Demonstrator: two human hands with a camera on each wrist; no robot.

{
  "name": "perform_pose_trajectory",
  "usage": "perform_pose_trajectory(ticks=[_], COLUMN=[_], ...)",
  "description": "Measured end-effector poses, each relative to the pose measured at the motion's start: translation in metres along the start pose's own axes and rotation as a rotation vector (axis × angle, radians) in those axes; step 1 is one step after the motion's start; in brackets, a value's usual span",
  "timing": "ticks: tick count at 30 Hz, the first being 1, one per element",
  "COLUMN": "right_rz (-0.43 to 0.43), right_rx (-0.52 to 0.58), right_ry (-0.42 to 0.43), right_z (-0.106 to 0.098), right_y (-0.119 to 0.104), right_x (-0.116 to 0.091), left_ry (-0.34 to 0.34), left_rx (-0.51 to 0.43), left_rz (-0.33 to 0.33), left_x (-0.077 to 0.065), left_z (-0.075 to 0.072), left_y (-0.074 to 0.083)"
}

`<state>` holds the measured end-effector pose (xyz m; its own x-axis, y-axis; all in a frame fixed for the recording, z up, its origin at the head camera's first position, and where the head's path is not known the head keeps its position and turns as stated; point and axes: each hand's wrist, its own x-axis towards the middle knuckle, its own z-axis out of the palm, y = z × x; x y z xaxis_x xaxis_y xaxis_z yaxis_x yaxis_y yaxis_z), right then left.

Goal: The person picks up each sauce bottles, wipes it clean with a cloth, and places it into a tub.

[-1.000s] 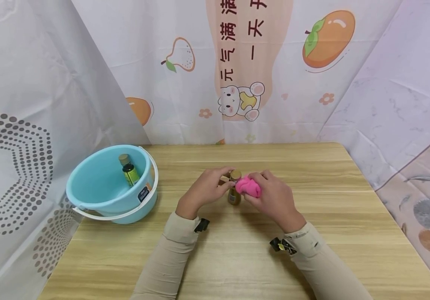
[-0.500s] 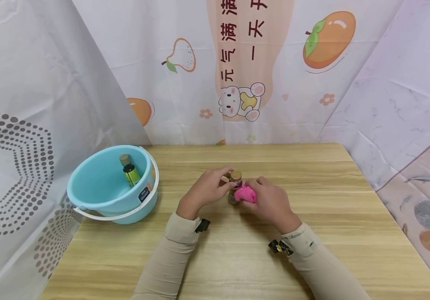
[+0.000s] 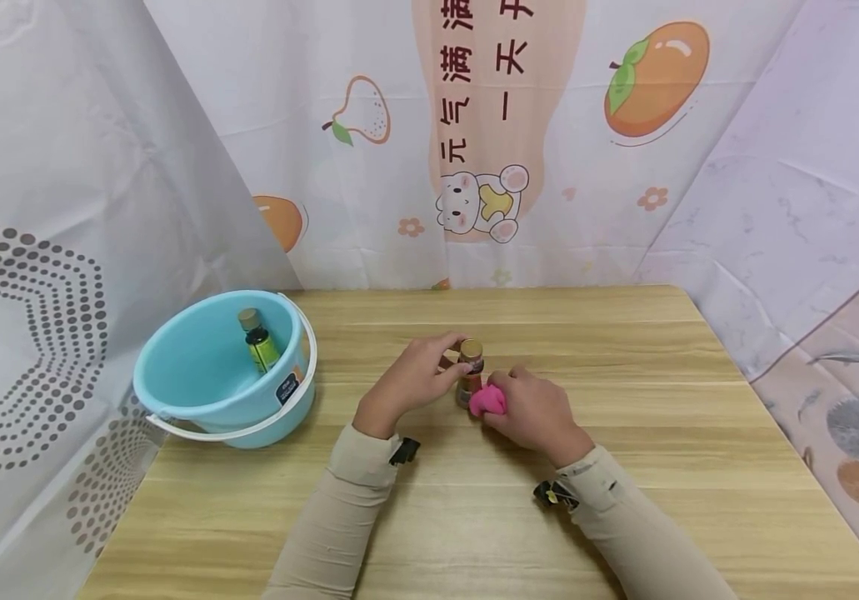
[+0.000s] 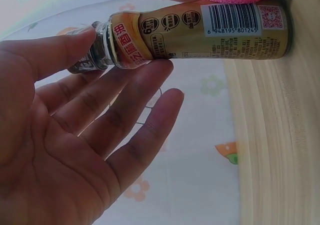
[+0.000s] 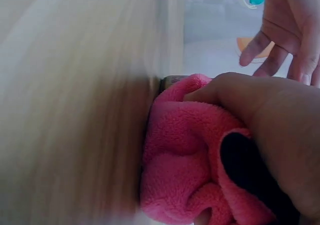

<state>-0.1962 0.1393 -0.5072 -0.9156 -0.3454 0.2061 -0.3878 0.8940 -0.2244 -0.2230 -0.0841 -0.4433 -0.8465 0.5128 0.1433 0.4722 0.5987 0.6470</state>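
Note:
A small sesame oil bottle [image 4: 185, 31] with a gold cap and gold label stands upright on the wooden table. My left hand [image 3: 416, 375] pinches it near the cap and neck between thumb and fingers; in the left wrist view the other fingers are spread below the neck. My right hand [image 3: 537, 412] grips a bunched pink cloth [image 3: 487, 402], which lies against the lower side of the bottle. Seen from the right wrist, the fuzzy cloth [image 5: 175, 155] hides most of the bottle, and a dark patch shows on it.
A light blue bucket [image 3: 249, 425] with a white handle stands at the table's left. Inside it leans a dark bottle [image 3: 260, 346] with a yellow-green label. Printed curtains [image 3: 369, 250] hang behind and beside the wooden table [image 3: 661, 517].
My right hand has slid the pink cloth down the bottle from near its neck to near its base. The left hand has stayed in place on the bottle.

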Motion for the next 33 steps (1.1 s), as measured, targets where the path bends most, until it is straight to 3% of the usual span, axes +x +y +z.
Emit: perform_pose_trajectory(ticks=[15, 33], right_rz=[-0.015, -0.041], right_rx=[-0.021, 0.037], right_ry=[0.032, 0.131], right_z=[-0.002, -0.021], right_y=[0.000, -0.002], right_x=[0.000, 0.000], left_ry=[0.002, 0.031], left_rx=[-0.021, 0.009], left_rz=[-0.017, -0.031], left_x=[0.000, 0.000], left_z=[0.000, 0.002], left_y=[0.000, -0.001])
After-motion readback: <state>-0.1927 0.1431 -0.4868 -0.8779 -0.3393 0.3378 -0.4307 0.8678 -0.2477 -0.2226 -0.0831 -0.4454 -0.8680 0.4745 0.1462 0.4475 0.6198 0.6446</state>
